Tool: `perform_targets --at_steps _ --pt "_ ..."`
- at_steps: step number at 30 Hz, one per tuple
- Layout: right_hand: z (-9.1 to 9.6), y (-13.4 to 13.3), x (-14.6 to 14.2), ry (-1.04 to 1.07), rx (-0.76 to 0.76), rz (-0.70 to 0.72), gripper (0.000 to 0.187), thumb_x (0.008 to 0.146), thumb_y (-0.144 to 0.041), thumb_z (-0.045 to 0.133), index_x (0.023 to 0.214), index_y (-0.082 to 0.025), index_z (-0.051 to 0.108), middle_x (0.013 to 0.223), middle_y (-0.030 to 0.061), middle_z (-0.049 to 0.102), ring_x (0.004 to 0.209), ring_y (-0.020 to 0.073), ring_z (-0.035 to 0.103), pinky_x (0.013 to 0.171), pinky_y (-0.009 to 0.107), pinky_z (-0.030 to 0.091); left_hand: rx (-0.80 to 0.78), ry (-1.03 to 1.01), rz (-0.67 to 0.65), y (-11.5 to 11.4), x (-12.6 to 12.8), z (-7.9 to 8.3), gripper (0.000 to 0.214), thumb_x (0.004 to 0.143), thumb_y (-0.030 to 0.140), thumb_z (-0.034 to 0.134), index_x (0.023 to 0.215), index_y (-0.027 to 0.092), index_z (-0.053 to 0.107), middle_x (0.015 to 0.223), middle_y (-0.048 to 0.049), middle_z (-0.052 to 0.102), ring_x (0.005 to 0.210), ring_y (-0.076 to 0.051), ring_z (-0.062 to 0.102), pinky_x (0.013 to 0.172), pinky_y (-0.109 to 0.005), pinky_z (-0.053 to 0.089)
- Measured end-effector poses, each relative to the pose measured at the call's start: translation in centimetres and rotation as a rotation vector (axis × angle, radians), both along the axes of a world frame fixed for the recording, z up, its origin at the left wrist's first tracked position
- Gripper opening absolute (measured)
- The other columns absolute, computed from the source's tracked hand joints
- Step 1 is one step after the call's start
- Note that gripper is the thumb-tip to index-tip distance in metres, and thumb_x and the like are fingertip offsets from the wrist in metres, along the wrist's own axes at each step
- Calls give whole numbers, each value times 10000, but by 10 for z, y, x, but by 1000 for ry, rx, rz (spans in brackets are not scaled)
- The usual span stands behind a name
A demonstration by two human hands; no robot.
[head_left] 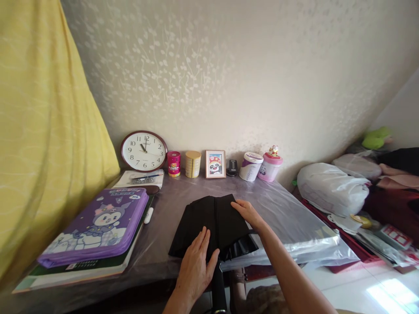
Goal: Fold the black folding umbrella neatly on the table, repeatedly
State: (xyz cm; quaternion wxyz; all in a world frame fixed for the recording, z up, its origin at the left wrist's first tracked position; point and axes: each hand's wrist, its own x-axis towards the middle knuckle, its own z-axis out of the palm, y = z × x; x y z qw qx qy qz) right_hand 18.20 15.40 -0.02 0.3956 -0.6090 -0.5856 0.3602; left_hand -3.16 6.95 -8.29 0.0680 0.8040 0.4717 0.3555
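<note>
A black folding umbrella (204,216) lies collapsed on the table, its loose fabric fanned into flat panels. Its black handle (219,290) points toward me and sticks out past the table's front edge. My left hand (196,259) rests flat on the near left part of the fabric, fingers stretched and thumb apart, close to the handle. At the far right corner of the fabric, my right hand (248,213) has its fingers closed on the edge; the underside of that grip is hidden.
Plastic film covers the table (278,218). On the left, a purple zip case (98,222) sits on a green book (91,266) beside a white marker (148,215). A clock (144,151), tins and a picture frame (215,164) line the wall. Bags (332,187) fill the right.
</note>
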Motion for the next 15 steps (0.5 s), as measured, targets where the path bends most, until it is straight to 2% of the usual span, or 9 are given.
perform_targets --at_steps 6,15 --pt "4 6 -26 396 -85 128 269 751 -400 603 839 -152 661 652 0 643 567 112 566 522 213 438 -27 -9 22 -1 0 2 492 888 394 378 1323 165 389 1354 -109 455 1226 -212 448 971 -384 445" --pt "-6 23 -59 617 -171 153 165 765 -277 603 806 -131 667 643 33 665 531 120 581 547 236 481 -89 13 54 -1 -5 8 478 902 397 326 1278 128 446 1263 -106 537 1142 -193 521 953 -350 451"
